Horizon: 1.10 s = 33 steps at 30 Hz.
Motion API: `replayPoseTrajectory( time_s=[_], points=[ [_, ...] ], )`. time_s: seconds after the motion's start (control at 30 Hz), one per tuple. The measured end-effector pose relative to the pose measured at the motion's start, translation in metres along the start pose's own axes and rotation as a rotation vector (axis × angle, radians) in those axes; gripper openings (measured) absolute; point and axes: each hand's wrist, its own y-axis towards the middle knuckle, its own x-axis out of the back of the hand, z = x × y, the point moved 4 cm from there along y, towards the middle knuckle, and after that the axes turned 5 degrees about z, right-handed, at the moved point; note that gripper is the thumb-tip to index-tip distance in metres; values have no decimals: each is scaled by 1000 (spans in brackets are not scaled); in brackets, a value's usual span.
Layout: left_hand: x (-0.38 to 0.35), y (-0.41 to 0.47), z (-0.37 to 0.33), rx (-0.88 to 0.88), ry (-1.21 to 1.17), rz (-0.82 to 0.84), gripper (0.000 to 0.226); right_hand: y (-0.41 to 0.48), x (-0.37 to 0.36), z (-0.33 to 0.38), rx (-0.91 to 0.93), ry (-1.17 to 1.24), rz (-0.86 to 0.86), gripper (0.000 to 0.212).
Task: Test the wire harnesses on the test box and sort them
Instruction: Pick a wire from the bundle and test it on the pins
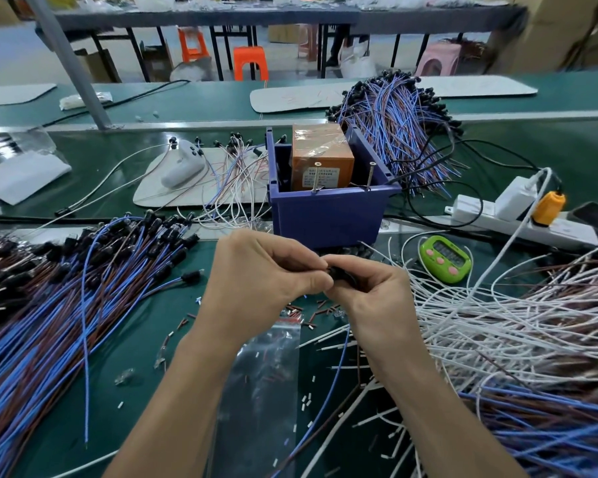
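While left hand (256, 281) and right hand (370, 298) pinch black connector (338, 272), curled fingers (301, 257) hide most.

Back table: long dark grey table on black legs (221, 16), across the far side.
Stools: orange plastic stools (251, 62) beneath it; pink plastic stool (439, 58) further right.
Boxes: brown cardboard cartons (553, 32) at far right.
Floor: pale grey floor (11, 53).
Post: leaning grey metal post (71, 63), left.
Bench: green-topped workbench (187, 101), nearest.
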Motion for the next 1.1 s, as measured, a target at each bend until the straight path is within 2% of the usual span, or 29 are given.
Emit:
replayPoseTrajectory(
  time_s=[0.2, 0.33, 0.57, 0.77, 0.97, 1.1],
  points=[
    [-4, -2, 4, 32, 59, -28, 28, -4, 1, -3, -7, -122, -6, 29],
    [-7, -2, 6, 60, 99, 4, 34, -5, 1, -3, -11, -159, -13, 31],
    [-5, 4, 18, 200, -71, 109, 26, -6, 0, -4, 9, -166, 2, 34],
    [-1, 4, 25, 245, -318, 246, 30, -4, -3, 0, 21, -129, 29, 34],
    [-2, 3, 37, 342, -388, 223, 31, -7, -4, 0, 2, -189, 29, 30],
    [-2, 2, 37, 335, -388, 237, 19, -10, -6, 1, -12, -189, 45, 27]
  ],
)
